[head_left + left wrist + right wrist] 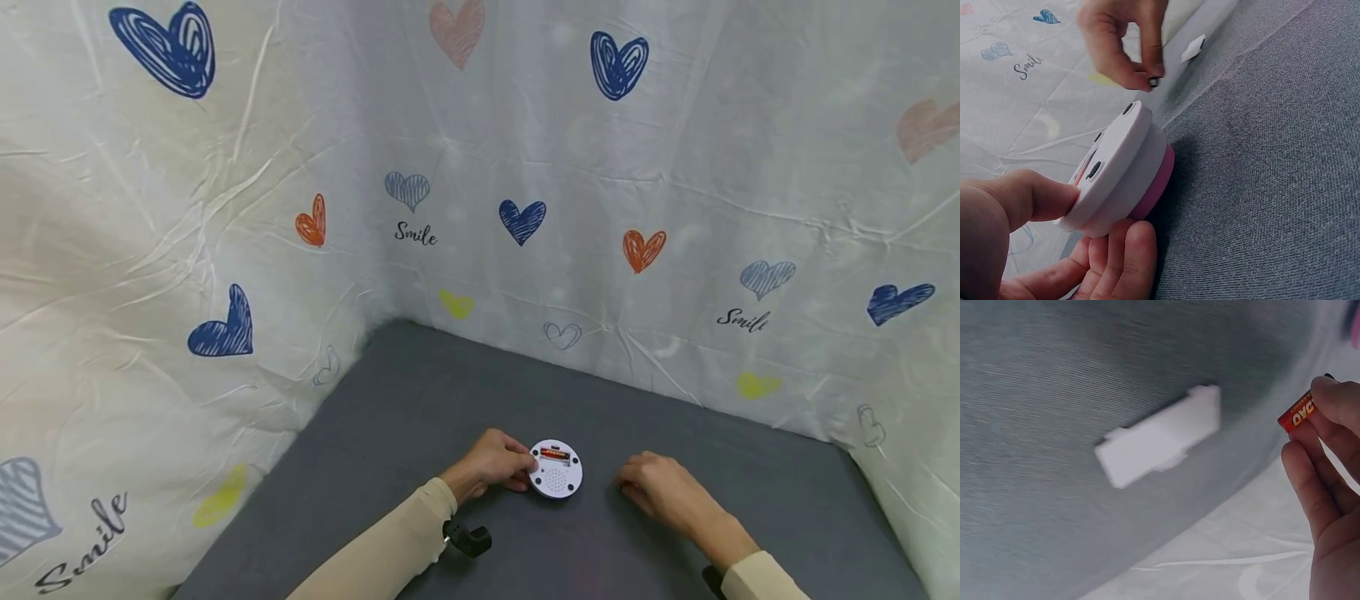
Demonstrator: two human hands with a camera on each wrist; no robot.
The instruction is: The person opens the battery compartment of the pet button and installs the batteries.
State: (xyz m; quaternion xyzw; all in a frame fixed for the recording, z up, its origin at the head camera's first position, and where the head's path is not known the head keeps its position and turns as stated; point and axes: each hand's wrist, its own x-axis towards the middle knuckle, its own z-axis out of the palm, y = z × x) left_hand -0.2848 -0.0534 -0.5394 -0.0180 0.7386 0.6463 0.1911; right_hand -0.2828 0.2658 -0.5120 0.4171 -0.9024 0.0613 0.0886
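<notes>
Probably light and stiff, white round device [557, 483]: best held by rim, as in curled left fingers [1138, 247]; perhaps slippery battery [1299, 414], pinched tightly in right fingers [1338, 403].

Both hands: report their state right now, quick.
Left hand: holding the round white device by its edge.
Right hand: pinching a red battery.

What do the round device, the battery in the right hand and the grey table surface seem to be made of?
Round device: probably hard plastic, smooth and low-gloss, judging by its even white shell.
Battery: likely metal under a printed red wrap; its visible end looks metallic.
Table surface: apparently matt woven fabric, given its fine ribbed texture.
</notes>
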